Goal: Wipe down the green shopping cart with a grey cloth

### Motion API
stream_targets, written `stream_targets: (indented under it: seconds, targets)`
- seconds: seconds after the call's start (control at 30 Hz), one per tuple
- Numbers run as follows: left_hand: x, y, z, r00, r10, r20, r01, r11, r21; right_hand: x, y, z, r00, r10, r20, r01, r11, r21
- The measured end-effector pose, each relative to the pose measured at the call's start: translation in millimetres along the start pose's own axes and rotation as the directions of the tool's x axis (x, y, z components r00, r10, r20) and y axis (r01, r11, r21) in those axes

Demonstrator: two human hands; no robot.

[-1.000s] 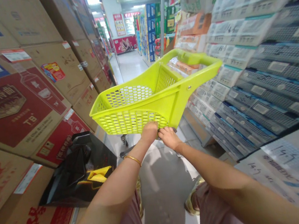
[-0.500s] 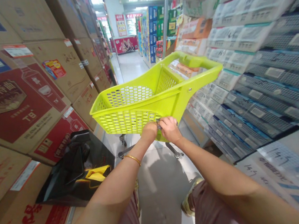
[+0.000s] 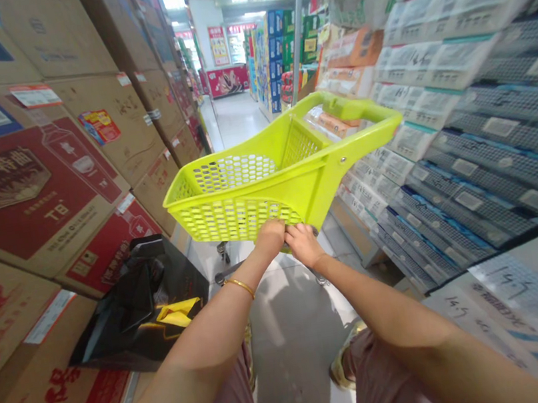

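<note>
A lime-green plastic shopping cart [image 3: 247,191] with honeycomb-patterned sides stands across the aisle before me. At its lower near side, my left hand [image 3: 271,236] is closed, and what lies in it is hidden. My right hand [image 3: 303,242] is right beside it, touching it, with fingers curled over at the same spot. A small grey bit shows past the right fingers; whether it belongs to the cart's frame or is a separate item, I cannot tell. Under the basket, casters [image 3: 223,252] show in part.
Stacked cardboard cartons [image 3: 19,191] wall the left side. A black bag [image 3: 143,308] with a yellow piece sits against them. On the right rise stacks of wrapped packs [image 3: 450,194]. A metal pole [image 3: 298,42] stands behind the cart; the tiled aisle [image 3: 232,123] runs beyond.
My right hand has shifted slightly down, its fingers now curled lower over the spot. My left hand stays nearly in place. The cart has barely moved in view.
</note>
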State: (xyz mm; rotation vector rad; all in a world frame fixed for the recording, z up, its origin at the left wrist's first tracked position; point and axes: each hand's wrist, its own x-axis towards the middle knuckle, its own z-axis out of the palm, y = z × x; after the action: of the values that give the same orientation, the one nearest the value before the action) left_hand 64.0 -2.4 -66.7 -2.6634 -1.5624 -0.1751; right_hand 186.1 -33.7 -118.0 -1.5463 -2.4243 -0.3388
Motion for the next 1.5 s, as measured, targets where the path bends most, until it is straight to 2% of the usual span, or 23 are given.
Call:
stream_targets:
  seconds: [0.27,0.57,0.77,0.93,1.13,1.33,1.5]
  targets:
    - [0.5,0.5,-2.7,1.000,0.006,0.026,-0.005,0.999,-0.051,9.4,3.6,-24.1,0.983,0.096,-0.158,-0.087,0.994,0.065]
    - [-2.8,3.2,-11.7,0.999,-0.004,0.046,0.006,0.998,-0.058,9.6,3.3,-25.9,0.964,0.118,-0.238,-0.092,0.989,0.119]
    - [-2.8,2.5,-10.9,0.999,-0.006,0.054,0.010,0.997,-0.079,12.0,3.5,-30.5,0.948,0.139,-0.287,-0.106,0.986,0.127]
    - [-3.4,3.4,-10.7,0.999,-0.013,0.032,0.016,0.996,-0.088,9.7,4.5,-25.7,0.960,0.117,-0.253,-0.097,0.991,0.091]
    - [-2.3,2.5,-7.2,0.999,0.000,0.036,0.003,0.997,-0.075,5.0,5.2,-17.4,0.988,0.046,-0.149,-0.045,0.999,0.009]
    - [-0.6,2.6,-6.4,0.999,-0.011,0.037,0.013,0.998,-0.062,3.1,1.2,-14.0,0.999,0.025,-0.043,-0.025,1.000,-0.003]
    - [-2.1,4.1,-12.1,0.999,-0.011,0.048,0.013,0.998,-0.055,6.2,0.8,-17.5,0.995,0.053,-0.090,-0.051,0.998,0.026]
